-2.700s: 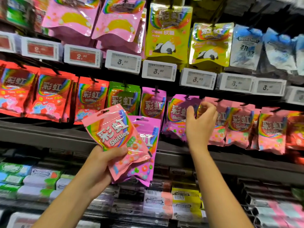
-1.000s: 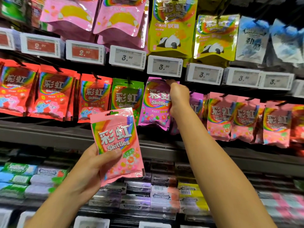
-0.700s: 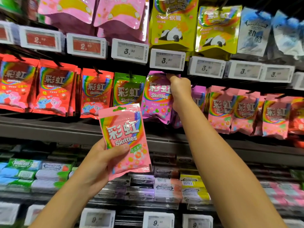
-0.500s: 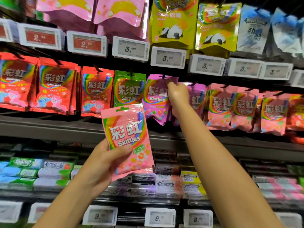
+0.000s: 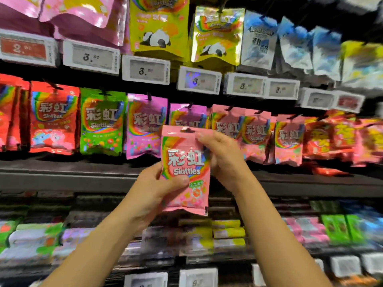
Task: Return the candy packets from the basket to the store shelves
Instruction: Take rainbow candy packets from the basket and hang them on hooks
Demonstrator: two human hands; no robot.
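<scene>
Store shelves (image 5: pixel 62 177), pegged candy rows w/ price tags (image 5: pixel 91 56) above. Left hand (image 5: pixel 153 193) gripping lower left of pink Skittles packet (image 5: pixel 186 175), upright, mid-frame before shelf edge. Right hand (image 5: pixel 221 158) pinching its upper right. Purple packets (image 5: pixel 147 125) behind, pink ones (image 5: pixel 257 137) at right.

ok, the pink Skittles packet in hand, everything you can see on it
The pink Skittles packet is a glossy, flat plastic pouch, upright and facing the camera, with a rainbow band, white characters, "Skittles", flowers below and a hang hole in its top strip. The left hand grips its lower left, thumb across the front; the right hand pinches its upper right edge. It is held before the hanging pink packets.
</scene>
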